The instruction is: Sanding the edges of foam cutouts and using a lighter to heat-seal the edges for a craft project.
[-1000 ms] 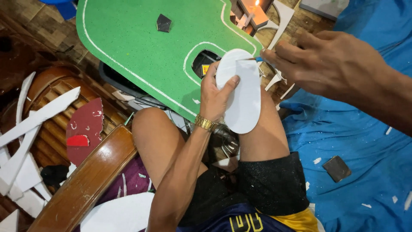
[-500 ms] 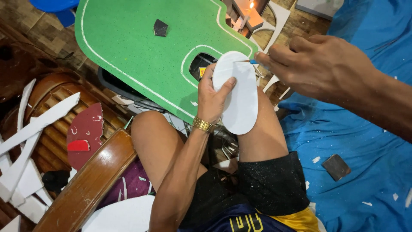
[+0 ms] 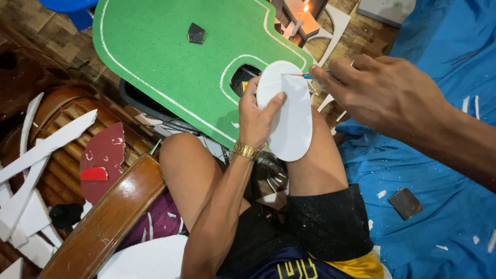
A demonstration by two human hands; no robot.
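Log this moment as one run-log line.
left hand: holds white oval foam piece upright | right hand: holds thin tool, tip on the oval's top edge | behind: green foam sheet | lit candle

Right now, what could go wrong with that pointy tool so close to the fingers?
The thin pointed tool in the right hand touches the white oval foam piece close to the left hand fingers, so a slip might nick them. The foam is held only by that one hand above the knee, so it might wobble. A lit candle burns near the green foam sheet and might scorch it.
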